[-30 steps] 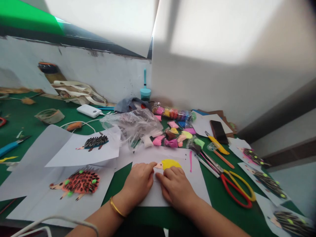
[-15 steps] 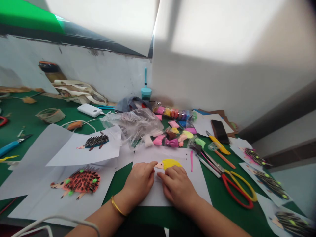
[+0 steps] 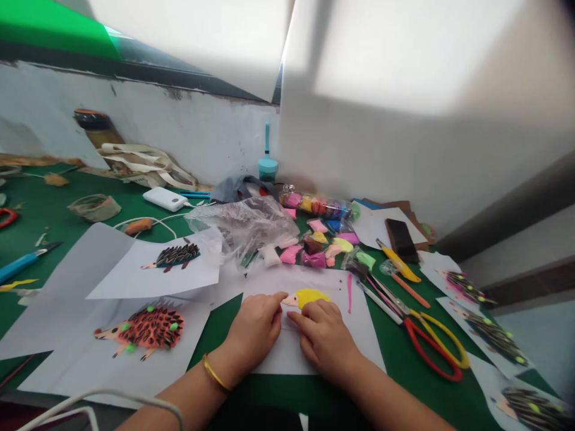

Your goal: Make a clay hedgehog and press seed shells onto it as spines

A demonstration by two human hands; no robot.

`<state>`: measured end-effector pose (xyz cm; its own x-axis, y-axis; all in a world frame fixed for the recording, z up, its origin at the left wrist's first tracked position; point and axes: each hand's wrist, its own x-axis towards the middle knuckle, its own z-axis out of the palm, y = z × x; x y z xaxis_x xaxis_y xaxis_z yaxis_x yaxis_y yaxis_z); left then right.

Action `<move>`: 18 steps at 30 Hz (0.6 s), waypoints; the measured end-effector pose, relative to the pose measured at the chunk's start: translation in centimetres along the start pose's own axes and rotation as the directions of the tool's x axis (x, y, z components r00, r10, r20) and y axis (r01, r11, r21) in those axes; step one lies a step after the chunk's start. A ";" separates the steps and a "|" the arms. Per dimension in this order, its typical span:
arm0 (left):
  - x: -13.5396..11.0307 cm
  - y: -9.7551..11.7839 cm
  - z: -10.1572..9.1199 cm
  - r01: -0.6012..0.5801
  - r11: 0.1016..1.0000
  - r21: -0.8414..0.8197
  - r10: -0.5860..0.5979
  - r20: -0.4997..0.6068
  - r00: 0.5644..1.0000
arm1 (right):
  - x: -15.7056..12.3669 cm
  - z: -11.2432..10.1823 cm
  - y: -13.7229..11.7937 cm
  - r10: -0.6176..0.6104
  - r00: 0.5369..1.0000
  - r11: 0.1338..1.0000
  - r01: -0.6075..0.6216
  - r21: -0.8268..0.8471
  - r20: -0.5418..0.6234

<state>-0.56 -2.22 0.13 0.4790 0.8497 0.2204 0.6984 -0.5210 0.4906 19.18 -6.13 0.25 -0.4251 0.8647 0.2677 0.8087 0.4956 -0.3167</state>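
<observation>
A flat clay hedgehog (image 3: 315, 295) with a yellow body and a pale pink face lies on a white sheet of paper (image 3: 359, 353). The index fingertip of my left hand (image 3: 257, 326) touches the tip of its snout. The other left fingers are curled together, and whatever may be between them is hidden. My right hand (image 3: 327, 338) rests on the sheet just below the hedgehog, covering its lower edge; its fingers are bent and apart, the index pointing at the face. A thin magenta clay strip (image 3: 349, 293) lies right of the body, near two small dark dots.
Beyond the sheet are several packets of coloured clay (image 3: 313, 259) and a crumpled plastic bag (image 3: 251, 224). To the right lie scissors (image 3: 426, 335), a yellow cutter (image 3: 399, 263) and a phone (image 3: 401, 239). Finished hedgehog pictures (image 3: 150, 329) lie left and right. A white cable (image 3: 112, 395) crosses the lower left.
The camera view has shifted very slightly. Both hands keep almost the same pose, the left fingertip still at the hedgehog's snout.
</observation>
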 end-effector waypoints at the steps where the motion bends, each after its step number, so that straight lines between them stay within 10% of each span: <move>1: 0.0 0.0 0.0 0.002 1.000 0.001 -0.002 0.001 1.000 | 0.0 0.1 0.0 -0.006 1.000 1.000 0.006 -0.017 0.013; 18: 0.0 0.0 -0.1 0.005 1.000 -0.001 -0.005 0.014 1.000 | 0.2 -0.4 0.1 0.064 0.993 0.988 -0.049 0.148 -0.101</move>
<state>-0.62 -2.21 0.17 0.4830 0.8509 0.2067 0.7001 -0.5171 0.4924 19.35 -5.97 0.66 -0.3295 0.8819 0.3371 0.7594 0.4597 -0.4605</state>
